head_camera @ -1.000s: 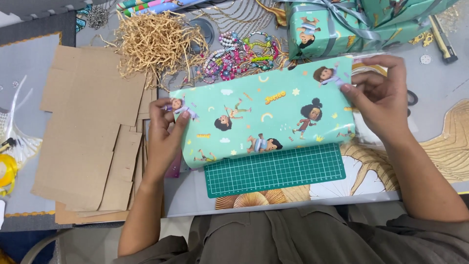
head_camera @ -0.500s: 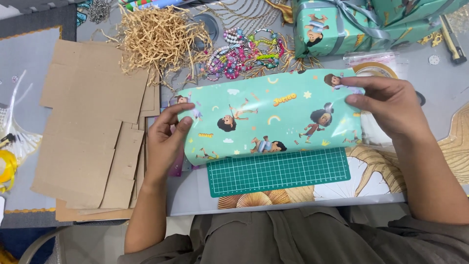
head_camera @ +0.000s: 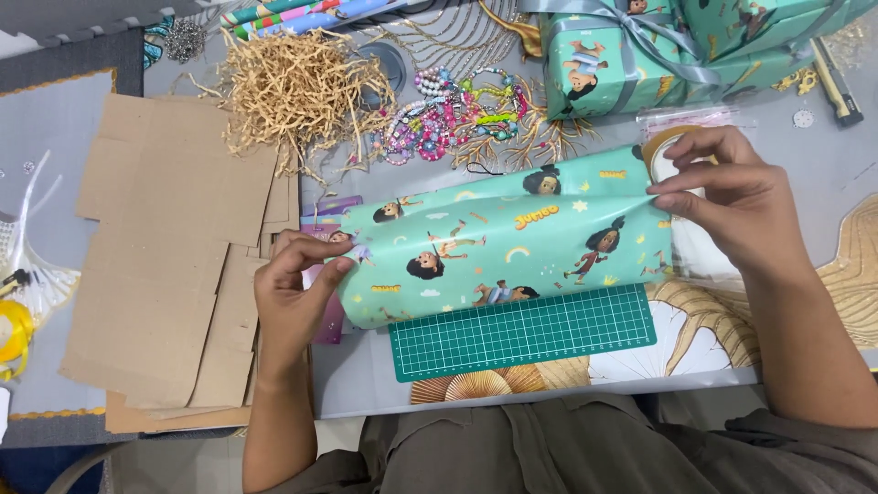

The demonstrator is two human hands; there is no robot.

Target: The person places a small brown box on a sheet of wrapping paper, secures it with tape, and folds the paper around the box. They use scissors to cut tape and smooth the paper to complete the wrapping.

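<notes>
A sheet of teal wrapping paper (head_camera: 498,247) printed with cartoon children lies folded over across the table, partly covering a green cutting mat (head_camera: 530,334). My left hand (head_camera: 293,297) pinches the paper's left end between thumb and fingers. My right hand (head_camera: 722,201) pinches the paper's upper right edge, just in front of a roll of tape (head_camera: 660,151). What the paper wraps is hidden.
Flattened cardboard pieces (head_camera: 174,247) lie to the left. Shredded tan paper filler (head_camera: 297,87) and colourful beads (head_camera: 448,119) sit behind. Wrapped teal gift boxes with grey ribbon (head_camera: 631,55) stand at the back right. A clear plastic bag (head_camera: 700,252) lies under my right hand.
Both hands have drawn the near flap of paper up and over toward the far side, so more of the green mat shows.
</notes>
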